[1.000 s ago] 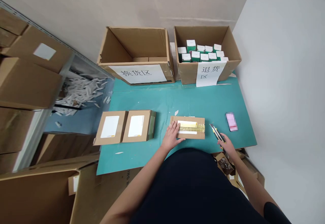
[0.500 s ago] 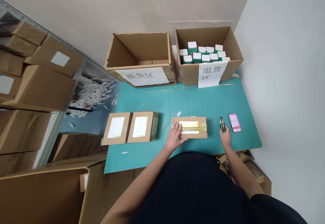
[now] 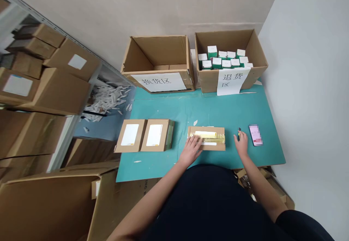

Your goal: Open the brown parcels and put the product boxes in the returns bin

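A small flat cardboard parcel with yellowish tape and a white label lies on the teal table in front of me. My left hand rests flat on the parcel's left end, fingers stretched out. My right hand lies to the right of the parcel, fingers closed over a black and yellow utility knife that rests on the table; only the knife's tip shows. A phone lies just right of that hand.
Two more labelled parcels lie side by side at the table's left. At the back stand an open carton with a paper sign and a carton of several green and white boxes. Stacked cartons fill the left; flattened cardboard lies below.
My right hand has brought the knife from the table's front edge up to a spot beside the phone and laid it down. My left hand slid slightly along the parcel's left end. The view shifted.
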Demonstrator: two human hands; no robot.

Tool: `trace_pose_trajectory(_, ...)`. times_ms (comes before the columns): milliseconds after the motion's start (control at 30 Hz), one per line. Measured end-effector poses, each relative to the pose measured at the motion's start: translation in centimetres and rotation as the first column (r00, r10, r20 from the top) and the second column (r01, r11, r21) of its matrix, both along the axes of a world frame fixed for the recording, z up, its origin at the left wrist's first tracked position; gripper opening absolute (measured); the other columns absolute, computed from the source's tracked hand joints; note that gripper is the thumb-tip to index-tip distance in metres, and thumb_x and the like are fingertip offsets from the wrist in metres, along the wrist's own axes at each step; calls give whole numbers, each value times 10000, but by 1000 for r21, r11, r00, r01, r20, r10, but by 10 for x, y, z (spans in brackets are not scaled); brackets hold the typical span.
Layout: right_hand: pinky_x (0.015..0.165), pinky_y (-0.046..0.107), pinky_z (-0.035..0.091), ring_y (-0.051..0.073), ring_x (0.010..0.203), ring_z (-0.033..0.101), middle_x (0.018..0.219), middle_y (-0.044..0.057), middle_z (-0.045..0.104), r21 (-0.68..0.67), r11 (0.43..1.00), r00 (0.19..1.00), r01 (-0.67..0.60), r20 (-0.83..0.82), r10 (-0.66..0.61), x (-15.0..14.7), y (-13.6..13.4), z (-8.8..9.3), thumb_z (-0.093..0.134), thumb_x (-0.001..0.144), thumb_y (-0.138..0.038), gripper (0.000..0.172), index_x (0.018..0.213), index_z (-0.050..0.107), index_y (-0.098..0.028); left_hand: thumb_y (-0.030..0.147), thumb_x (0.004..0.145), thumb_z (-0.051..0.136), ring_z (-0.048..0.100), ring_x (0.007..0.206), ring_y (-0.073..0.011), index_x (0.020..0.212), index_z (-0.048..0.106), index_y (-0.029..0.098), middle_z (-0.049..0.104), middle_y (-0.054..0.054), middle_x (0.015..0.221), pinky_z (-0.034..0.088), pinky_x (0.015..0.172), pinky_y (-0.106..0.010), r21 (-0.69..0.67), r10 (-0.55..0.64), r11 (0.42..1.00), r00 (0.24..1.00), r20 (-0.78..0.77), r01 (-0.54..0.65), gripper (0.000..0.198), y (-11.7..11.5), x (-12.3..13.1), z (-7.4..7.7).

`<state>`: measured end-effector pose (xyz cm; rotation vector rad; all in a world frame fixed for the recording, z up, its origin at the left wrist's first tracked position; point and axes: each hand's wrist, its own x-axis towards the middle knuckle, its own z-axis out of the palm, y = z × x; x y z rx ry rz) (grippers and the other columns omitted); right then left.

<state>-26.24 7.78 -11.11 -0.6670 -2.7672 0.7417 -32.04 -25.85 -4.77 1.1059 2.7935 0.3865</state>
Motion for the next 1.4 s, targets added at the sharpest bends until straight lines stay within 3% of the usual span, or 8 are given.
trace_pose_trajectory(67,1023,447,446,288,1205,556,1276,152,614,-16,961,961,-274,-39,274,-20,-16,32,435,995,-387,411,1326,596,-204,288,972,539,479,1356,-319,1471,460,221,571,-145,1410,352,1149,-507,-6,-37,999,999,31,37,510,3,1,3)
trace_pose_trajectory(167,1098,455,385,293,1326,470,1400,143,564,36,789,790,-614,27,613,-50,-49,73,542,974,-342,410,1365,580,-221,238,956,552,523,1270,-309,1441,479,238,590,-133,1345,429,1060,-481,-34,-62,997,994,88,65,491,9,1,8)
trace_pose_trajectory(233,1097,472,369,308,1343,445,1430,152,547,72,668,671,-740,128,730,-66,-69,89,634,934,-318,463,1380,567,-214,212,943,562,521,1254,-313,1429,483,231,582,-137,1336,451,1024,-478,-55,-62,996,992,108,68,493,13,0,10)
trace_pose_trajectory(333,1003,466,416,317,1246,503,1383,153,582,111,597,602,-794,277,749,-80,-89,98,712,890,-305,509,1371,568,-219,189,957,528,518,1247,-310,1407,497,216,579,-139,1327,460,1012,-476,-82,-61,994,992,107,70,452,19,-1,10)
trace_pose_trajectory(833,1044,498,423,346,1233,569,1434,240,552,261,528,576,-808,541,613,-89,-109,95,548,939,-163,541,1473,473,-129,138,959,485,563,1148,-281,1345,547,203,617,-121,1248,498,938,-425,-136,-47,988,980,193,74,397,27,-7,7)
trace_pose_trajectory(1000,975,486,484,348,1189,632,1330,337,603,193,620,588,-761,609,532,-102,-128,103,492,940,-91,505,1441,500,-33,178,919,601,599,1086,-275,1262,611,203,647,-122,1182,513,899,-410,-139,-35,987,959,282,77,344,30,-17,10)
trace_pose_trajectory(1133,808,339,524,276,932,730,1039,163,780,-6,620,483,-784,621,617,-132,-114,112,568,881,-102,386,1227,715,-195,190,864,679,602,1083,-292,1264,615,212,650,-123,1184,521,859,-400,-130,-7,990,959,284,46,406,31,-21,9)
trace_pose_trajectory(1400,720,248,487,205,937,709,1129,18,778,-132,641,474,-756,565,675,-166,-78,123,612,856,-179,380,1199,734,-289,271,734,848,526,1218,-343,1357,526,184,599,-153,1261,370,1066,-494,-102,11,995,993,122,2,706,32,-26,12)
